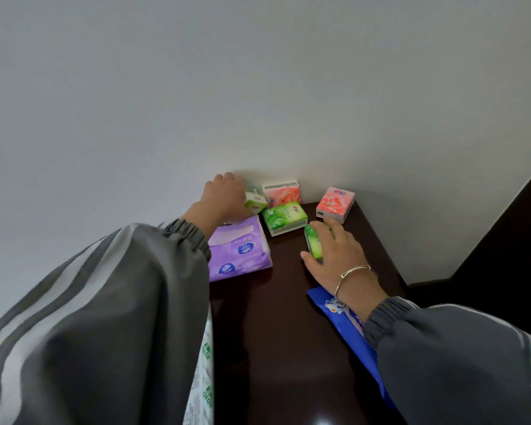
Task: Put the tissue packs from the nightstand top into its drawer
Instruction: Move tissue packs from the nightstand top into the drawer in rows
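Several tissue packs lie on the dark brown nightstand top [273, 317]. My left hand [223, 200] is closed around a small green pack [255, 202] at the back by the wall. My right hand [334, 256] grips another small green pack [314, 245], which rests on the wood. Between them lies a green pack [284, 217], with a pink pack [282, 193] behind it and a second pink pack [334, 204] at the back right. A large purple pack [239, 250] sits under my left wrist. A blue pack [337, 314] lies under my right forearm. The drawer is out of sight.
A white-and-green patterned pack [204, 375] shows beside my left sleeve at the nightstand's left edge. A pale wall stands directly behind the nightstand. Dark furniture [503, 256] rises to the right of it.
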